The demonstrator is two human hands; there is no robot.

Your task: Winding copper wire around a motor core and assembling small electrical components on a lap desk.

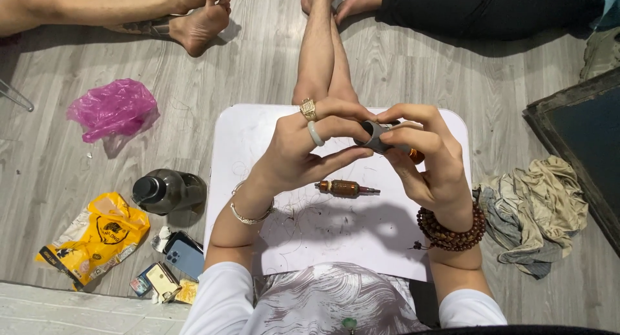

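Observation:
Both my hands are raised over a white board (336, 238) that rests on my lap. My left hand (303, 151), with two rings and a bracelet, and my right hand (426, 161), with a brown bead bracelet, together pinch a small dark grey cylindrical part (376, 135). An orange-brown end (416, 156) sticks out below my right fingers. On the board under my hands lies a small motor armature (345, 188) with copper windings and a thin shaft. Fine hair-like strands are scattered on the board.
On the grey wood floor to the left lie a pink plastic bag (115, 109), a dark bottle (166, 191), a yellow bag (97, 237), a blue phone (186, 256) and small packs (158, 282). Crumpled cloth (536, 209) lies right, beside a dark framed panel (581, 135). Other people's legs are at top.

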